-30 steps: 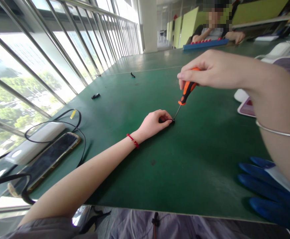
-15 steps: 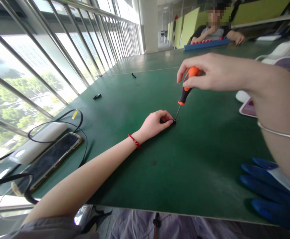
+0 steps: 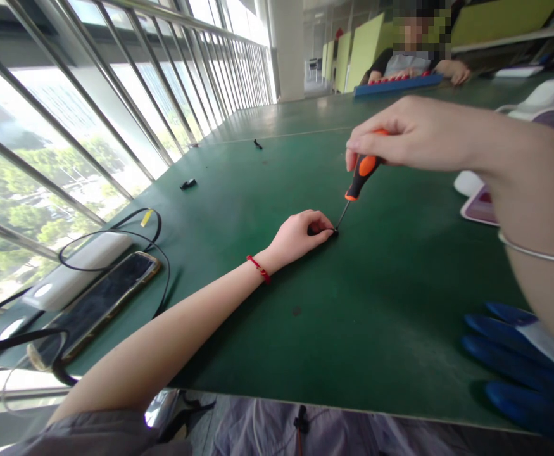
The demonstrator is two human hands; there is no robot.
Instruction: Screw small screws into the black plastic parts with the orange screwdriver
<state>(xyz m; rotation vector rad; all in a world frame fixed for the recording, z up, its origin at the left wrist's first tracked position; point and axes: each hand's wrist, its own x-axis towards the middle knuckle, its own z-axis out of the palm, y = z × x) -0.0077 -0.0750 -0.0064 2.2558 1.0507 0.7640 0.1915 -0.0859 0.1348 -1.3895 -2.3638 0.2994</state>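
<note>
My right hand (image 3: 400,134) grips an orange and black screwdriver (image 3: 365,174) by its handle, the shaft slanting down to the left. Its tip meets a small black part (image 3: 335,232) on the green table (image 3: 381,304). Thumb and fingers of my left hand (image 3: 302,233) pinch that part against the tabletop; most of it is hidden under the fingers, so its kind does not show. Farther off on the table lie two more small black pieces, one nearer (image 3: 188,184) and one beyond it (image 3: 258,144).
At left, a phone (image 3: 99,307) lies beside a white power bank-like block (image 3: 80,269) with looped black cable (image 3: 167,278). Blue gloves (image 3: 518,354) rest at the right front edge. Across the table a person sits behind a blue tray (image 3: 397,84) of red items. A metal railing (image 3: 163,82) borders the left.
My right fingers have shifted around the screwdriver handle, which has turned and leans a little more to the right. My left hand keeps its hold on the black part.
</note>
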